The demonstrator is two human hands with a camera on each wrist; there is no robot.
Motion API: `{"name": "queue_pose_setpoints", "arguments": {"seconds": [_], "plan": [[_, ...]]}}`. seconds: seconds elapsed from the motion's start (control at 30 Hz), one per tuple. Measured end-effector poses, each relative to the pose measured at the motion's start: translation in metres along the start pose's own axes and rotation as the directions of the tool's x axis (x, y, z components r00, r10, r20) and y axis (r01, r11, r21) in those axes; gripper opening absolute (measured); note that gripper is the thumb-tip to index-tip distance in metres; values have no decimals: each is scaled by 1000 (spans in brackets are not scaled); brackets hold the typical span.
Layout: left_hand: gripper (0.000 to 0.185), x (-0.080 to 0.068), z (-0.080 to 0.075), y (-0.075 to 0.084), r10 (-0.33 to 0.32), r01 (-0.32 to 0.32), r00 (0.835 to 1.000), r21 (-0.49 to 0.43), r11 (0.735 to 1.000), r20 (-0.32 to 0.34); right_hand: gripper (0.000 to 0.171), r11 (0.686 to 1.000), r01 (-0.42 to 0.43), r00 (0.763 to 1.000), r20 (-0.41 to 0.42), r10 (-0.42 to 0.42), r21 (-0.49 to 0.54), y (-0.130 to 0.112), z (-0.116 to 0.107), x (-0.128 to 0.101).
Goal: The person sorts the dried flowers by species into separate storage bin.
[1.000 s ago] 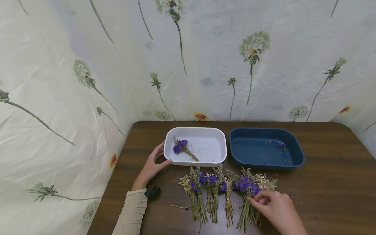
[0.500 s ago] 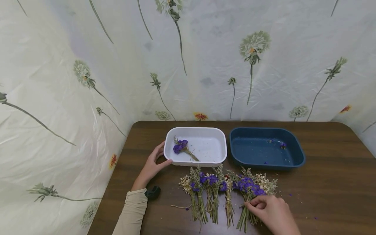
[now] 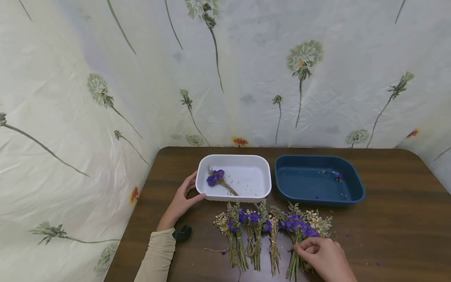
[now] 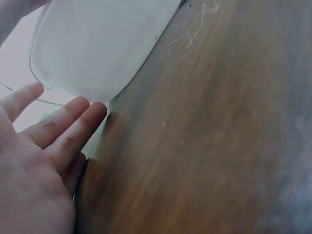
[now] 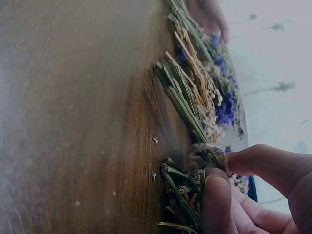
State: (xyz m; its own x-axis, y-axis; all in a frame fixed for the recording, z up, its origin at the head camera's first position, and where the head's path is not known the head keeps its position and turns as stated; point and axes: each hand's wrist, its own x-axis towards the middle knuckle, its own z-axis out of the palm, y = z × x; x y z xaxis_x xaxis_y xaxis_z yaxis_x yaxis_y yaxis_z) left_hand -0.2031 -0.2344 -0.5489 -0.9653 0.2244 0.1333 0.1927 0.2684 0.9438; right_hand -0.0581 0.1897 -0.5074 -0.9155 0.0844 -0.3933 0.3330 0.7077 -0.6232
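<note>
A dried flower bunch [image 3: 299, 239], rightmost of those on the worktop [image 3: 394, 219], is pinched at its stems by the right hand [image 3: 325, 258]. It is judged light and brittle, best held by the stems. The white tray [image 3: 208, 194] is touched by the left hand [image 3: 181, 199], fingers straight.

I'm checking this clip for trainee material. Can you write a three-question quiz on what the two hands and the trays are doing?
1. True or false: the left hand rests against the white tray.
2. What does the right hand pinch?
A. the blue tray
B. the rightmost flower bundle
C. the black clip
3. Fill in: one purple flower sprig lies in the ____ tray.

Key: 1 true; 2 B; 3 white.
</note>
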Motion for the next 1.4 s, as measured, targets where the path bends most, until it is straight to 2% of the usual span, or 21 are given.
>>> {"name": "queue_pose_setpoints", "arguments": {"seconds": [0.37,0.63,0.97,1.3,1.4], "plan": [[85,-2,4,-1,-20,20,1000,-9,1000,9,26,999,-11,999,31,10,48,7,-5,-3],[85,-1,1,-1,-21,21,1000,6,1000,-1,24,998,22,1000,5,-23,67,5,-10,-2],[84,-1,-2,-1,-11,11,1000,17,1000,0,30,996,37,999,1,-38,75,4,-14,-2],[85,-1,-2,0,-14,14,1000,9,1000,4,27,981,122,992,18,-126,152,6,-20,1],[85,-1,-1,0,-17,17,1000,5,1000,5,27,971,173,983,36,-181,164,7,-24,2]]}}
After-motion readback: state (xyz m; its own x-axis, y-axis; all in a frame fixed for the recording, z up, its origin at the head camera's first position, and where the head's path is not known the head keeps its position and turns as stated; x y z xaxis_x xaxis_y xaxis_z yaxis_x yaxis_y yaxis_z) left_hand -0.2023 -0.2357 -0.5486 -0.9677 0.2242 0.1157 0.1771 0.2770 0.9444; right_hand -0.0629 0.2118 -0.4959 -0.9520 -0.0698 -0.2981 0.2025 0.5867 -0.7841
